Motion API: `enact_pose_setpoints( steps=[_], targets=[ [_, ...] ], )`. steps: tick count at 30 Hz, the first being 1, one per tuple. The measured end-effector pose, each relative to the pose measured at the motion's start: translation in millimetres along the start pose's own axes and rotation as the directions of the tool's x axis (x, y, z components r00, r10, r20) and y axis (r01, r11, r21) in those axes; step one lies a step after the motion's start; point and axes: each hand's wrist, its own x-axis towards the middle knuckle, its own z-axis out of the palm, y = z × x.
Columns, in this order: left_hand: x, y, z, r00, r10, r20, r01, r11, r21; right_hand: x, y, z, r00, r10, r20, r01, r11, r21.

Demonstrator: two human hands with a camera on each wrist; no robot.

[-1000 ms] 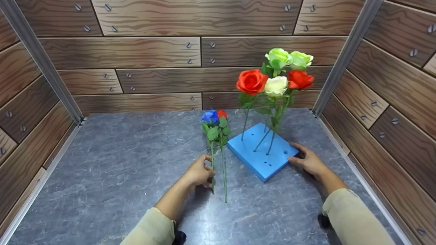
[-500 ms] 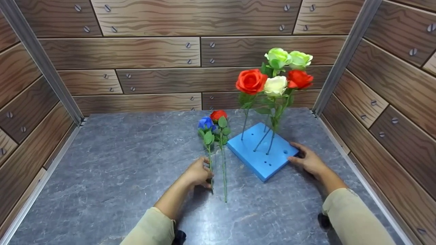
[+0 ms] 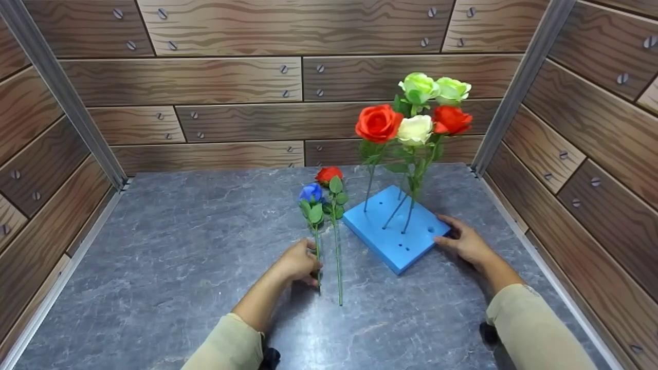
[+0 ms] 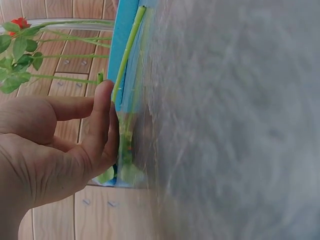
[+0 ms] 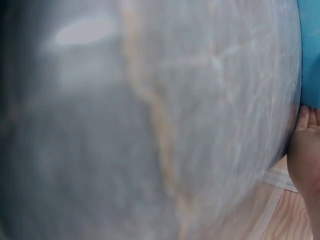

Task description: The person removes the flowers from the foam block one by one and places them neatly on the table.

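Note:
An artificial blue rose (image 3: 310,193) lies low over the grey tabletop, its head toward the back wall. My left hand (image 3: 299,262) pinches its green stem near the lower end; in the left wrist view the cut stem end (image 4: 131,42) pokes out past the fingers (image 4: 103,107). Just right of it lies a red rose (image 3: 329,176) with a long bare stem. A blue block (image 3: 383,241) with several small holes holds upright red, cream and pale green roses. My right hand (image 3: 467,245) grips the block's right corner, thumb on the near side and fingers on the far side.
Wood-patterned walls (image 3: 231,82) enclose the grey tabletop (image 3: 169,257) at the back and both sides. The tall roses (image 3: 379,123) rise from the block in front of the back wall.
The blue rose's head has shifted toward me and slightly left, away from the red rose's head. My left hand has barely moved; the right hand stays on the block.

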Motion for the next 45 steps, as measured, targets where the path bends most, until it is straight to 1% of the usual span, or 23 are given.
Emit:
enact_pose_setpoints(
  steps=[7, 12, 16, 25, 35, 40, 45],
  targets=[
    [0.6, -0.2, -1.1, 1.0, 0.001, 0.001, -0.001, 1.0, -0.02, 0.7, 1.0, -0.1, 1.0, -0.004, -0.003, 0.004, 1.0, 0.001],
    [0.9, -0.7, -1.3, 1.0, 0.004, -0.007, -0.004, 1.0, -0.013, 1.9, 2.4, -0.1, 1.0, 0.002, -0.001, -0.002, 1.0, 0.01],
    [0.3, -0.1, -1.5, 1.0, -0.001, -0.012, 0.001, 1.0, 0.003, 2.3, 2.1, -0.2, 1.0, 0.003, 0.001, -0.003, 1.0, 0.018],
    [-0.7, 1.2, -3.2, 1.0, -0.014, -0.019, 0.016, 0.997, 0.069, 2.3, 2.9, -1.9, 1.0, 0.014, 0.017, -0.015, 1.0, 0.013],
    [0.6, 1.2, -3.0, 0.998, -0.026, -0.049, 0.031, 0.992, 0.119, 0.2, 1.1, -1.3, 1.0, 0.007, 0.004, -0.007, 1.0, 0.006],
    [1.4, 3.1, -3.9, 0.997, -0.022, -0.075, 0.035, 0.983, 0.178, -0.5, 1.3, -1.3, 1.0, -0.006, -0.009, 0.006, 1.0, -0.008],
    [2.1, 5.5, -5.5, 0.993, 0.011, -0.114, 0.022, 0.959, 0.282, 0.1, 1.9, -0.6, 1.0, -0.008, -0.008, 0.008, 1.0, -0.001]
  ],
)
